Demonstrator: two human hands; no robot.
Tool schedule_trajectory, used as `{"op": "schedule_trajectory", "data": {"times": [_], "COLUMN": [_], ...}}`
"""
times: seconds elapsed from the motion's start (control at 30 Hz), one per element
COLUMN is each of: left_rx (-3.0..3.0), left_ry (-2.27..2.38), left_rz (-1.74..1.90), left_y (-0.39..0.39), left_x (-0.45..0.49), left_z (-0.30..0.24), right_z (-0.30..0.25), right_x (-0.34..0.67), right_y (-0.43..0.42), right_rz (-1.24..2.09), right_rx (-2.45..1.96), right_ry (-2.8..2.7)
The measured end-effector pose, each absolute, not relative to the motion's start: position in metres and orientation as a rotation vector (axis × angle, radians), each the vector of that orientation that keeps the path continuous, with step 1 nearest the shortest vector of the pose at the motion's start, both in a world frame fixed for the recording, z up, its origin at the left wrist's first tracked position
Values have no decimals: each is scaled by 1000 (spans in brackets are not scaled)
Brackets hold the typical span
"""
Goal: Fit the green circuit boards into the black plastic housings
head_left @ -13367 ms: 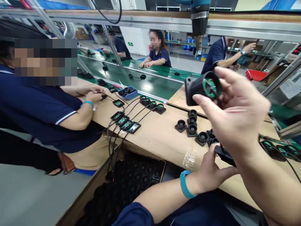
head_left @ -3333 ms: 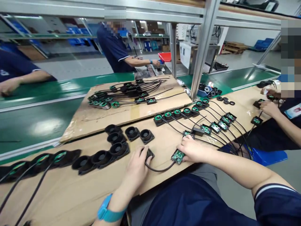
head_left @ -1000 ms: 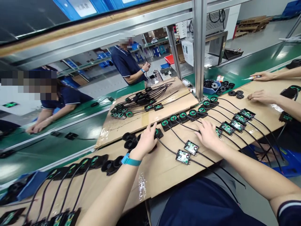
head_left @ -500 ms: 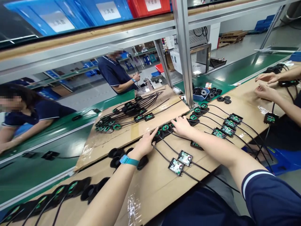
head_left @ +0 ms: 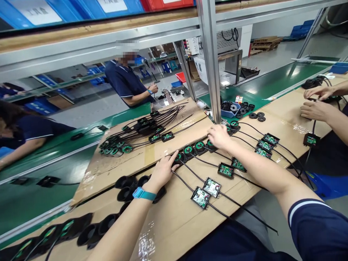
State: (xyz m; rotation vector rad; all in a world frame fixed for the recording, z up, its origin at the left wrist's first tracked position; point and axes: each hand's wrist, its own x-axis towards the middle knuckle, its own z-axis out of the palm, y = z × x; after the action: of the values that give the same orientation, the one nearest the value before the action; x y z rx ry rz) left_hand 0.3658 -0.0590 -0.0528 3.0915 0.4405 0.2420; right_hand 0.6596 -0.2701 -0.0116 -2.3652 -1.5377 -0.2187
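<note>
A row of round black housings [head_left: 188, 150] with green circuit discs runs along the raised cardboard edge. At its left end my left hand [head_left: 163, 170] lies with fingers outstretched, index finger and thumb spread against the last housing [head_left: 178, 158]. Further right, my right hand [head_left: 219, 137] curls its fingers down onto another housing [head_left: 210, 145], partly hiding it. Black cables lead from the housings to small open boxes with circuit boards, such as the whitish pair [head_left: 200, 197] and a green-board box [head_left: 225, 169].
Empty black cups [head_left: 126, 194] stand left of my forearm. A bundle of cabled parts [head_left: 144, 127] lies on the raised cardboard [head_left: 141, 163]. A metal post [head_left: 210, 65] rises behind the row. A co-worker's hands [head_left: 317, 105] work at the right; two other people are across the conveyor.
My right hand has moved right along the row, uncovering housings and a green-board box. My left hand stays at the row's left end. The view has shifted slightly.
</note>
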Motion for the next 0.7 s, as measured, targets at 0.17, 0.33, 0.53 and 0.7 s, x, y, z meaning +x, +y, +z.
{"op": "schedule_trajectory", "data": {"times": [0.17,0.33,0.53,0.7], "left_rx": [3108,3112,3074,3065], "left_ry": [507,552,530,549], "left_rz": [216,172,246,244], "left_y": [-64,-67,-64,-64], "left_x": [368,370,368,369], "left_z": [-50,-48,-52,-52], "right_z": [-13,-16,-13,-15], "right_x": [745,755,748,762], "right_y": [-305,-299,-285,-302], "right_rz": [-115,123,110,47], "right_rx": [-2676,-2839,-2874,-2891], "right_ry": [-1227,-998,-786,-698]}}
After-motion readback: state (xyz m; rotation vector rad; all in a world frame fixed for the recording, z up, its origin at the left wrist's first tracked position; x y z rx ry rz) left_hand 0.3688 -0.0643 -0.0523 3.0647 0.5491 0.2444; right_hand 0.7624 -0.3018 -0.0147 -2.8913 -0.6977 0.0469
